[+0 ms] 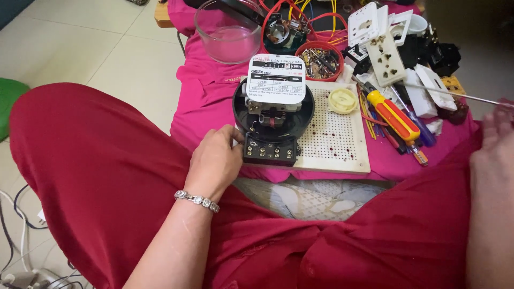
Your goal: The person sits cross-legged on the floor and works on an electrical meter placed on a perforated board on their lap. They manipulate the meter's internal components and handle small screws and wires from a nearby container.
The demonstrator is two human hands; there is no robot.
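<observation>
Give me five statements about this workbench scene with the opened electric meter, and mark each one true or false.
1. The left hand rests against the black base of the electric meter. True.
2. The meter sits on a perforated white board. True.
3. The clear glass bowl is full of screws. False: it looks empty; the screws are in the small red bowl.
4. The right hand grips the orange-handled screwdriver. False: that screwdriver lies on the pink cloth; the hand is by a thin metal rod.
5. A metal bracelet is on the left wrist. True.
</observation>
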